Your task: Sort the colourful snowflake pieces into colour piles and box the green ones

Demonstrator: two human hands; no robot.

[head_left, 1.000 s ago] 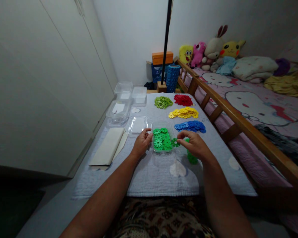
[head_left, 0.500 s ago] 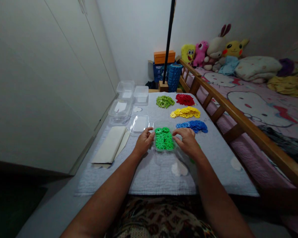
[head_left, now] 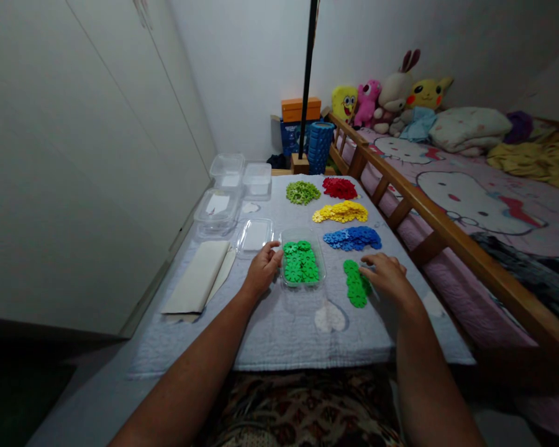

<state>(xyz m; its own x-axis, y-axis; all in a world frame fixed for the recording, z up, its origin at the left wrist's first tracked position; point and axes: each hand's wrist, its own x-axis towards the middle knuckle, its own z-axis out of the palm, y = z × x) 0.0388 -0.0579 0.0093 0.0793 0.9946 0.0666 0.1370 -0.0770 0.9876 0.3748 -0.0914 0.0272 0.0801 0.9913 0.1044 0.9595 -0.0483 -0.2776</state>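
Note:
A clear plastic tub (head_left: 320, 251) holding several dark green flower-shaped discs sits in the middle of a pale quilted cloth (head_left: 284, 335). My left hand (head_left: 263, 269) rests against the tub's left side, fingers curled on its rim. My right hand (head_left: 386, 277) lies to the right of a small heap of dark green discs (head_left: 355, 283), its fingertips touching the heap's edge. The fingers are bent and close together; whether they pinch a disc is hidden.
Heaps of blue discs (head_left: 353, 238), yellow discs (head_left: 340, 212), red discs (head_left: 339, 188) and light green discs (head_left: 302, 192) lie beyond. Empty clear tubs (head_left: 235, 177) and a lid (head_left: 255, 236) stand at left beside folded paper (head_left: 198, 277). A wooden bed rail (head_left: 428, 223) runs along the right.
My right hand has moved from the tub, where it brought a green disc, out to the right onto the loose green heap. My left hand has stayed on the tub.

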